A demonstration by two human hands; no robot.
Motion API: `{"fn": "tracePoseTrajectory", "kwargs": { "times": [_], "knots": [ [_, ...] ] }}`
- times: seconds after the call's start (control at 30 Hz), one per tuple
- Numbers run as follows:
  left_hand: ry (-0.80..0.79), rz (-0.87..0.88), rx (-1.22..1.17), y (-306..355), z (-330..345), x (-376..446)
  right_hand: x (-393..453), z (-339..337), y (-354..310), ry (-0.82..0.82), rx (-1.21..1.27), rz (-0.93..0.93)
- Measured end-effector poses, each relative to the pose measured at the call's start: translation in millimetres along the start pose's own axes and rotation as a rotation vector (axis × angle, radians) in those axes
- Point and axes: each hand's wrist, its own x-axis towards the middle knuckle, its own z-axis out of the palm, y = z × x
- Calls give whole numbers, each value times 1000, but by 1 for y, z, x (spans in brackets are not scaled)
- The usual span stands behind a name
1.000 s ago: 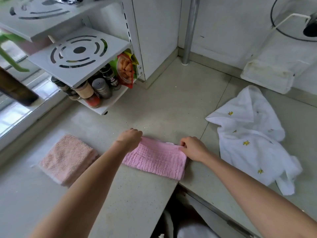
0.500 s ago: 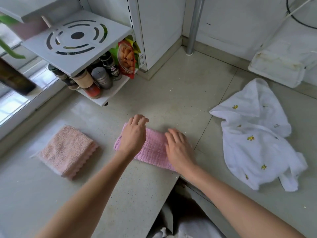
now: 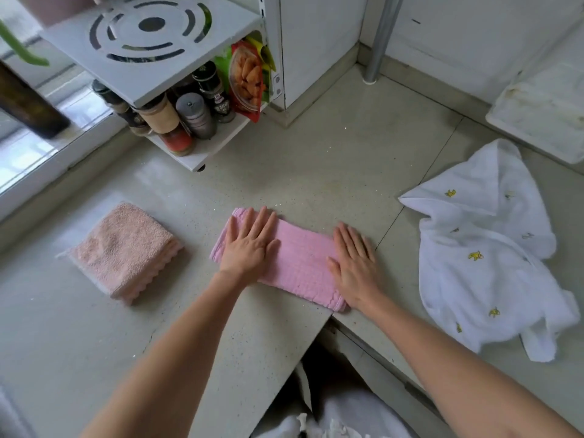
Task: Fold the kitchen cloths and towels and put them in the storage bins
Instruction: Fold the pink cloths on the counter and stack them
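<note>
**A:** What sits at the centre of the frame?

**B:** A folded pink waffle-weave cloth point(image 3: 300, 263), lying flat on a pale speckled bench point(image 3: 316, 172), close to the bench's near edge where it makes an inside corner.

**A:** And the hands?

**B:** Both lie flat on the cloth. The left hand point(image 3: 249, 245) presses its left end, fingers straight and slightly spread, gripping nothing. The right hand point(image 3: 355, 263) presses the right end the same way, palm down, fingers straight, its outer edge just past the cloth's side.

**A:** Any other cloths?

**B:** At centre left, well apart from the pink one, a folded peach terry towel point(image 3: 123, 252) with a scalloped edge lies on the bench. At the right, a crumpled white cloth with small yellow prints point(image 3: 486, 248) lies unfolded.

**A:** What is farther out?

**B:** In the upper left, a white shelf rack point(image 3: 148, 36) with curved slots in its top; below it stand spice jars point(image 3: 177, 121) and a red snack packet point(image 3: 248, 77). In the upper right, a white tray point(image 3: 543, 115) by the wall. A metal pole point(image 3: 379, 39) rises at top centre.
</note>
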Motion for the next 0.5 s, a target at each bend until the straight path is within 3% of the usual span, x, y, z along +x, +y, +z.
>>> {"fn": "tracePoseTrajectory", "kwargs": {
  "times": [0.2, 0.33, 0.5],
  "knots": [
    [20, 140, 48, -3, -38, 26, 21, -37, -12, -10, 153, -59],
    [-113, 175, 91, 0, -54, 32, 35, -48, -19, -132, 242, 119],
    [-216, 173, 73, 3, -63, 30, 34, -53, -13, -215, 365, 177]
  ]
}}
